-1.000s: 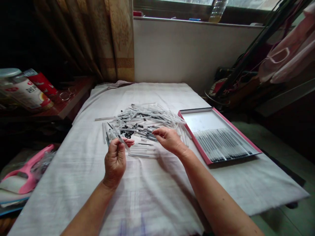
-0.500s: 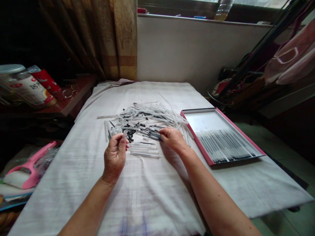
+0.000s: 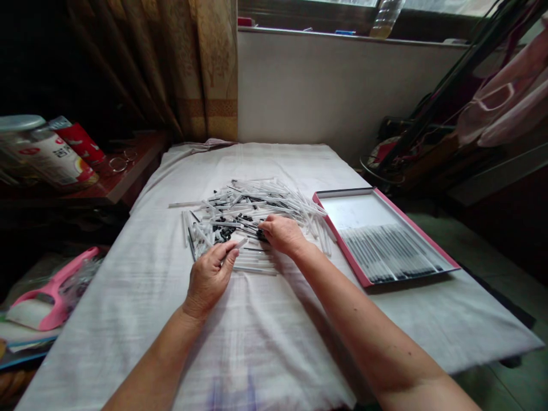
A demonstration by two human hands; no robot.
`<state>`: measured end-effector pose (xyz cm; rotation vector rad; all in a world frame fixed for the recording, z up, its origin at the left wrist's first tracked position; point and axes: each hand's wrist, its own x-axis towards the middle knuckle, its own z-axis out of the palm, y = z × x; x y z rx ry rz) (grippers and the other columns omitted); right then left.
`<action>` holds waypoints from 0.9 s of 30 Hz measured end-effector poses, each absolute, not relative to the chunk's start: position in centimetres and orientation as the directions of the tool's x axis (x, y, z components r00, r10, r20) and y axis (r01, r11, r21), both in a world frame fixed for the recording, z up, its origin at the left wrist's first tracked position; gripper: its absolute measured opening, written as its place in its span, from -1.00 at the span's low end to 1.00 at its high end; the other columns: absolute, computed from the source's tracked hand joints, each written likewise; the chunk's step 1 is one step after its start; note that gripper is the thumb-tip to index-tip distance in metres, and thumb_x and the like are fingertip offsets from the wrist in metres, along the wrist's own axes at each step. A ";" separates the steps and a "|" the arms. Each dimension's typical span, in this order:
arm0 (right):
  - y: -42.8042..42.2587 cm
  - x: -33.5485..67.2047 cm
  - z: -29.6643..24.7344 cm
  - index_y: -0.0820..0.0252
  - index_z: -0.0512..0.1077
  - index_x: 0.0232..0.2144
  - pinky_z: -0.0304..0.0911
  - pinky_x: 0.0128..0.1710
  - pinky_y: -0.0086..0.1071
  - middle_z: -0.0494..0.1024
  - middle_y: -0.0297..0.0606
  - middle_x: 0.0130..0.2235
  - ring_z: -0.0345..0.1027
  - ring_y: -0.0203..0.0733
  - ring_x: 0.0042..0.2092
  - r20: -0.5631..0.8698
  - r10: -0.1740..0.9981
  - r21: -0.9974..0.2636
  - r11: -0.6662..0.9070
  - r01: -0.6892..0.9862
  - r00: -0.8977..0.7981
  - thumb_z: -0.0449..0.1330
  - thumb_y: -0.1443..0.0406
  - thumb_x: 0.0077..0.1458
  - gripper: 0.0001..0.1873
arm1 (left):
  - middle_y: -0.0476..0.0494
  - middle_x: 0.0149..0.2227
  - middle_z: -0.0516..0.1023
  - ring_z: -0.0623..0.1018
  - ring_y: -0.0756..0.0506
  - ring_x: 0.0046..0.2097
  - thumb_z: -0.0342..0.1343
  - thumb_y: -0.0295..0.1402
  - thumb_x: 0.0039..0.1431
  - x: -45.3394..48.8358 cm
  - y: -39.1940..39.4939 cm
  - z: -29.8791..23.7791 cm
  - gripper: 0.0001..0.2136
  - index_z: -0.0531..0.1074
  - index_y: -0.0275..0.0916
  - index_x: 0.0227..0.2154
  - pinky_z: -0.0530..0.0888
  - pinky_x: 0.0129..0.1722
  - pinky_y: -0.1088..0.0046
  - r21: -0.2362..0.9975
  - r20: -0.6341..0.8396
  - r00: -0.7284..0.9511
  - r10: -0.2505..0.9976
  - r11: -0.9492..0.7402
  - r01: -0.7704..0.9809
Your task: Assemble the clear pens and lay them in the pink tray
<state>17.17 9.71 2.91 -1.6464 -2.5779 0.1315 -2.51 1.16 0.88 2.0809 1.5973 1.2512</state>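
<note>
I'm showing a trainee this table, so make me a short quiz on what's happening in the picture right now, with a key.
1. Multiple choice. What does the left hand hold? A: a jar; B: a pale slim tube; C: a pair of glasses.
2. True or false? The right hand is inside the pink-edged box.
3. Fill in the blank. The row of tubes in the box lies in the part ____ the camera.

Key: 1. B. 2. False; it is at the loose pile. 3. Nearer.
</note>
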 end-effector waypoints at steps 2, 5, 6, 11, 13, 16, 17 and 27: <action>9.9 16.8 3.1 0.07 0.55 -0.17 0.24 -0.27 -0.39 0.56 -0.14 -0.12 0.46 -0.13 -0.15 -0.017 0.902 -0.077 0.429 0.900 -0.432 0.00 0.29 0.23 -0.68 | -0.13 -0.25 0.63 0.61 -0.10 -0.21 0.02 -0.22 0.27 -2.5 1.2 0.8 -0.77 0.53 -0.17 -0.19 0.50 -0.20 0.44 0.580 0.509 0.081 0.857 -0.411 0.703; 10.1 16.7 3.1 0.14 0.54 -0.21 0.25 -0.27 -0.35 0.56 -0.08 -0.13 0.46 -0.08 -0.17 -0.001 0.895 -0.063 0.445 0.893 -0.446 0.02 0.30 0.20 -0.71 | -0.14 -0.23 0.63 0.61 -0.10 -0.21 0.01 -0.23 0.28 -2.5 1.2 0.7 -0.76 0.53 -0.18 -0.18 0.50 -0.20 0.43 0.545 0.520 0.106 0.848 -0.425 0.722; 10.1 16.7 3.1 0.14 0.53 -0.20 0.25 -0.27 -0.35 0.56 -0.08 -0.13 0.46 -0.07 -0.17 0.019 0.894 -0.075 0.448 0.891 -0.448 0.04 0.31 0.18 -0.73 | -0.14 -0.23 0.63 0.61 -0.10 -0.20 0.01 -0.23 0.28 -2.5 1.2 0.7 -0.76 0.53 -0.18 -0.18 0.50 -0.19 0.43 0.542 0.516 0.111 0.849 -0.424 0.725; 10.0 17.4 2.2 0.16 0.51 -0.25 0.20 -0.25 -0.39 0.61 -0.20 -0.24 0.45 -0.15 -0.23 0.112 0.919 -0.248 0.395 0.885 -0.379 0.10 0.36 0.09 -0.79 | -0.14 -0.22 0.63 0.60 -0.11 -0.19 0.00 -0.23 0.28 -2.3 1.1 0.6 -0.76 0.53 -0.16 -0.18 0.50 -0.17 0.41 0.540 0.481 0.134 0.866 -0.413 0.733; 9.8 17.9 1.8 0.16 0.52 -0.28 0.19 -0.24 -0.40 0.61 -0.22 -0.27 0.44 -0.17 -0.25 0.115 0.935 -0.313 0.354 0.881 -0.335 0.10 0.37 0.08 -0.79 | -0.14 -0.22 0.63 0.60 -0.11 -0.19 -0.01 -0.23 0.28 -2.2 1.1 0.5 -0.76 0.53 -0.16 -0.18 0.50 -0.18 0.41 0.537 0.474 0.145 0.868 -0.416 0.734; 9.5 18.5 1.4 0.16 0.53 -0.26 0.20 -0.22 -0.40 0.61 -0.20 -0.24 0.44 -0.16 -0.22 0.114 0.952 -0.342 0.307 0.888 -0.285 0.09 0.38 0.09 -0.77 | -0.14 -0.23 0.64 0.61 -0.11 -0.20 0.00 -0.22 0.28 -2.2 1.2 0.2 -0.75 0.54 -0.16 -0.18 0.50 -0.18 0.41 0.535 0.468 0.148 0.871 -0.412 0.738; 9.4 18.6 1.4 0.16 0.53 -0.23 0.20 -0.20 -0.40 0.61 -0.20 -0.21 0.44 -0.15 -0.19 0.122 0.950 -0.343 0.311 0.886 -0.287 0.08 0.37 0.11 -0.75 | -0.14 -0.23 0.63 0.61 -0.11 -0.20 -0.01 -0.22 0.28 -2.3 1.2 0.2 -0.75 0.54 -0.16 -0.19 0.50 -0.18 0.40 0.533 0.466 0.146 0.872 -0.409 0.741; 10.3 17.2 2.3 0.07 0.54 -0.17 0.23 -0.24 -0.37 0.57 -0.16 -0.16 0.45 -0.11 -0.18 0.036 0.908 -0.202 0.417 0.886 -0.418 0.09 0.25 0.17 -0.75 | -0.15 -0.24 0.63 0.60 -0.12 -0.21 -0.03 -0.21 0.28 -2.5 1.5 -0.2 -0.74 0.53 -0.18 -0.20 0.50 -0.18 0.39 0.520 0.451 0.155 0.879 -0.400 0.755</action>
